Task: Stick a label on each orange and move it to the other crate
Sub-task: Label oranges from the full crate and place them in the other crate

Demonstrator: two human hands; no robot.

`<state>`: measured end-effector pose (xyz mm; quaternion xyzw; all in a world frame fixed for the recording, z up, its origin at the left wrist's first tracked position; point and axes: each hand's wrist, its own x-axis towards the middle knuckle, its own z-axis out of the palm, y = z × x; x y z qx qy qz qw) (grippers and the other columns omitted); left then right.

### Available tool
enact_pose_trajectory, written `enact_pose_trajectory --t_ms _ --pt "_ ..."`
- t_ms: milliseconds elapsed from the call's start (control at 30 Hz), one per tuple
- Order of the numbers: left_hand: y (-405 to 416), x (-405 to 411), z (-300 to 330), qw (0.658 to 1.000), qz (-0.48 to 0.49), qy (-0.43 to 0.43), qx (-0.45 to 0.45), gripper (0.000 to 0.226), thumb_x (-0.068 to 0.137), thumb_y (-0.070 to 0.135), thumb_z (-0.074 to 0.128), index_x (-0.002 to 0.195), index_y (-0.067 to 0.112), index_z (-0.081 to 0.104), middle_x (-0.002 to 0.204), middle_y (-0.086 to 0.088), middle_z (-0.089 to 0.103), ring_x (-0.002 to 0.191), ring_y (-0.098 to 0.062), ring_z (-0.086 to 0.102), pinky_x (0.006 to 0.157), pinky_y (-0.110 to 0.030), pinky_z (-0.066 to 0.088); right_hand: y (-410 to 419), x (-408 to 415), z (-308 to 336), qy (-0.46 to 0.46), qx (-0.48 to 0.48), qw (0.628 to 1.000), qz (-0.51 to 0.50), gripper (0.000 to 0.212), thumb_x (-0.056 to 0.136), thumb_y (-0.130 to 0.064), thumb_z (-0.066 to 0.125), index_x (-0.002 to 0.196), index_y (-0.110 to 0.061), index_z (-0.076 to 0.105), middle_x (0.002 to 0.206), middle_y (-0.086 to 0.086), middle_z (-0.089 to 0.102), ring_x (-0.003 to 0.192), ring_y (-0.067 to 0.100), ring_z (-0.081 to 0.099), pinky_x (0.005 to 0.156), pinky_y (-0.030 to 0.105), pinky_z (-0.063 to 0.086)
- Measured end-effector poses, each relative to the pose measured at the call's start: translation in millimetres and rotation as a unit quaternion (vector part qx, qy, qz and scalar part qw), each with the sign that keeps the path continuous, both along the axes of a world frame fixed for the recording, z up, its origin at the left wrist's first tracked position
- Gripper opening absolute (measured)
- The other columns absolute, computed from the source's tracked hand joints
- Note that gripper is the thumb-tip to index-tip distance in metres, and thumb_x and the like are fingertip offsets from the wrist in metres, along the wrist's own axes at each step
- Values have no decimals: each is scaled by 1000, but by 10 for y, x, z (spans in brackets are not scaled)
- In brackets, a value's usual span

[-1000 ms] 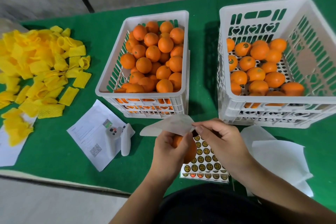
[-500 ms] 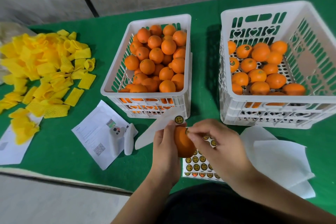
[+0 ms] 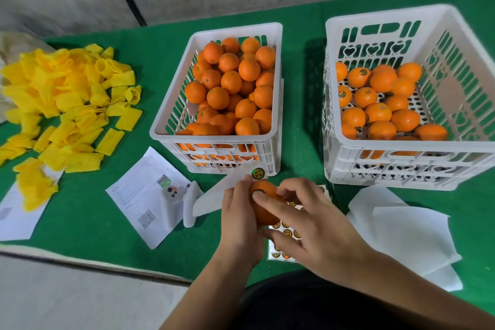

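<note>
My left hand (image 3: 237, 218) grips an orange (image 3: 265, 211) just in front of the middle crate, along with a strip of white backing paper (image 3: 211, 197) that carries one round label (image 3: 257, 173) at its tip. My right hand (image 3: 308, 225) presses a fingertip on a round label on top of the orange. A label sheet (image 3: 285, 233) lies on the green cloth under both hands. The middle white crate (image 3: 214, 139) is piled with unlabelled oranges. The right white crate (image 3: 401, 147) holds a layer of oranges, some showing labels.
A heap of yellow foam nets (image 3: 61, 104) lies at the left. A printed paper (image 3: 144, 195) with a small white device (image 3: 174, 203) on it sits left of my hands. White backing sheets (image 3: 401, 230) lie at the right. The table's front edge runs close below.
My right hand moved from pinching a label at the backing strip to pressing it onto the orange. The left hand turned the orange up and lowered the backing strip.
</note>
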<state>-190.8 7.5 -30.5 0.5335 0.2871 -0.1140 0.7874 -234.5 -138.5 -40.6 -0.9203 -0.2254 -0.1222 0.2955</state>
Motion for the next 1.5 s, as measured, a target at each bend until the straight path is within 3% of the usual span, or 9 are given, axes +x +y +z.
enact_pose_trajectory --t_ms 200,367,467,567,733,933,1067,1333,1500 --pt "3 19 -11 999 -3 -36 18 25 106 31 58 109 6 60 86 -10 63 75 -19 66 60 -33 55 27 -6 -56 38 22 999 -5 94 86 -22 78 161 -45 26 132 2 36 112 15 44 86 30 57" --pt "-26 35 44 999 11 -35 21 17 109 29 56 111 13 63 78 -3 72 65 -15 70 55 -32 58 -10 20 -60 122 80 989 -17 65 101 -54 51 161 -40 30 134 -15 34 115 -2 47 96 8 43" --pt "-52 17 71 998 9 -55 20 17 109 29 55 115 17 65 86 -8 72 70 -20 71 57 -34 59 21 48 23 294 299 907 -46 76 88 -86 39 156 -53 29 133 -21 47 112 2 64 88 18 54" --pt "-120 -40 74 991 -43 -109 62 23 101 50 57 110 31 67 97 -9 73 78 -26 73 56 -39 56 169 151 126 383 429 815 -71 74 71 -93 56 134 -55 44 126 -5 54 92 11 73 71 28 61" --pt "-200 6 108 988 -34 -121 92 21 90 59 57 102 46 69 107 4 77 101 -18 76 79 -39 62 286 239 198 329 467 814 -104 39 79 -76 62 111 -54 62 116 -8 65 103 3 69 76 27 62" --pt "-212 -22 61 994 -29 -86 66 31 85 67 59 95 38 66 75 -1 71 54 -33 71 41 -36 50 273 187 242 335 534 766 -124 32 95 -70 44 107 -51 67 94 -13 71 85 19 77 50 25 54" --pt "-227 -10 70 995 -22 -60 74 31 82 69 62 85 39 69 85 4 75 74 -23 78 51 -35 57 258 202 246 342 537 765 -99 15 89 -52 65 102 -46 67 92 -17 71 83 8 74 54 16 52" --pt "-455 111 147 993 -56 -72 73 24 105 55 54 104 35 66 99 -14 70 69 -35 77 47 -39 54 99 256 225 305 557 758 -151 34 96 -70 49 115 -48 69 105 -18 71 100 9 73 62 21 57" --pt "-736 457 303 985 -69 -153 30 35 99 49 57 121 25 67 115 -4 78 109 -20 75 89 -40 62 -326 552 402 243 487 823 -166 60 63 -78 79 116 -58 61 110 -23 70 99 5 72 74 23 60"
